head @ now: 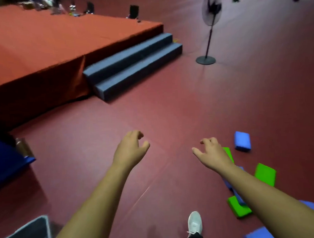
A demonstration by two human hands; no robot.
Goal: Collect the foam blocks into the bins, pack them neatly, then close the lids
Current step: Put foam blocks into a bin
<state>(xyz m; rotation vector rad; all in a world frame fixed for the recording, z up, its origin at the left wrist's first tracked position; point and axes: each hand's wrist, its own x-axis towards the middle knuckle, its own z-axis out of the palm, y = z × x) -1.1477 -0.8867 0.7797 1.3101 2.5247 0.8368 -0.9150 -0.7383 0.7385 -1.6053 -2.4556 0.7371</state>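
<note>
Fingers (pixel 134 133) of the left hand (pixel 130 147) and the right hand (pixel 211 152) are loosely curled and hold nothing. Foam blocks (pixel 265 174) lie scattered on the floor (pixel 170 109), all to the right of the right hand, which is therefore the nearer one. A blue block (pixel 242 141) sits just right of its fingertips, with its long axis apparently running away from the person. A green block (pixel 229 154) is partly hidden behind the wrist. A bin (pixel 46 228) rim shows at lower left, well apart from the blocks.
</note>
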